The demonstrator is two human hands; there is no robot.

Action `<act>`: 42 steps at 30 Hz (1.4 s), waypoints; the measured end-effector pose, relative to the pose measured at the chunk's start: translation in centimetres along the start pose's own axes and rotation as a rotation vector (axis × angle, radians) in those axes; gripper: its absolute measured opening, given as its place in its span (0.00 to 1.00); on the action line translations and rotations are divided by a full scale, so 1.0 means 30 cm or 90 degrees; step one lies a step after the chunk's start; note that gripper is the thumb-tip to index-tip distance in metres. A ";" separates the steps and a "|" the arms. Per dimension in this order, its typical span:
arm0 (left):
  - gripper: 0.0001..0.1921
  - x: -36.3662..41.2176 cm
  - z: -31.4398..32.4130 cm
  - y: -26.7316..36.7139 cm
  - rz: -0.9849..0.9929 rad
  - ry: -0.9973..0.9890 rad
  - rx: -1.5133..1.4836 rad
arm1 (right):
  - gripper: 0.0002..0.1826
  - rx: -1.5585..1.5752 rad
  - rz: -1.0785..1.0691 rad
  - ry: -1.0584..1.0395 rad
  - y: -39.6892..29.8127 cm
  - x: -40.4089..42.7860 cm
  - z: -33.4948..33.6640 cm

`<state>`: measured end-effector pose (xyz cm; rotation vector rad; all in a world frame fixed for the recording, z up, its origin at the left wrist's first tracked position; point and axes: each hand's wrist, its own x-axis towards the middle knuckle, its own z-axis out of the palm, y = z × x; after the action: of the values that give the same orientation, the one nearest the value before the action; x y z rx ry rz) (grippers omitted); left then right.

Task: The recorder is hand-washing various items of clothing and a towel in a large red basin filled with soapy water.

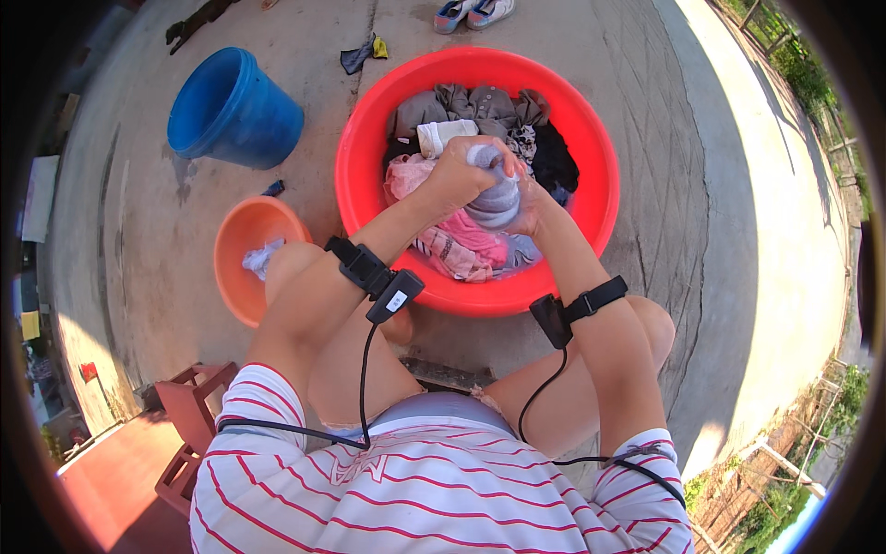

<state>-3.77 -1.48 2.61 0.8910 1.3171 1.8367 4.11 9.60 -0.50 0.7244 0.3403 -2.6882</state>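
Both my hands meet over a large red plastic basin and grip a wet, bunched light-grey cloth. My left hand closes on its upper left side, while my right hand clasps it from the right. Soapy film shows on the cloth. Beneath it lie wet clothes: a pink garment, a grey-brown buttoned garment along the far side, and black fabric at the right. A folded white cloth rests just beyond my left hand. My palms are hidden.
A blue bucket stands at the far left. Closer, an orange bowl holds a white cloth. Shoes and a dark rag with yellow lie on the concrete beyond the basin. A reddish wooden stool is at my left.
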 end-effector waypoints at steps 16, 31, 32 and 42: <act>0.12 0.029 -0.007 0.058 -0.015 -0.127 -0.134 | 0.22 -0.095 -0.131 0.098 0.030 -0.020 -0.005; 0.21 0.025 -0.079 0.125 -0.147 -0.231 -0.068 | 0.11 -0.312 -0.662 0.403 -0.083 -0.150 0.118; 0.24 0.029 -0.075 0.116 -0.236 -0.200 -0.226 | 0.11 -0.381 -0.701 0.437 -0.091 -0.157 0.127; 0.39 0.005 -0.031 0.072 -0.696 -0.009 -0.357 | 0.10 -0.924 -1.082 0.315 -0.005 -0.170 0.208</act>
<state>-4.95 -2.32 4.46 -0.1456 0.8829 1.1651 5.47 9.09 7.43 0.5154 3.6347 -1.7488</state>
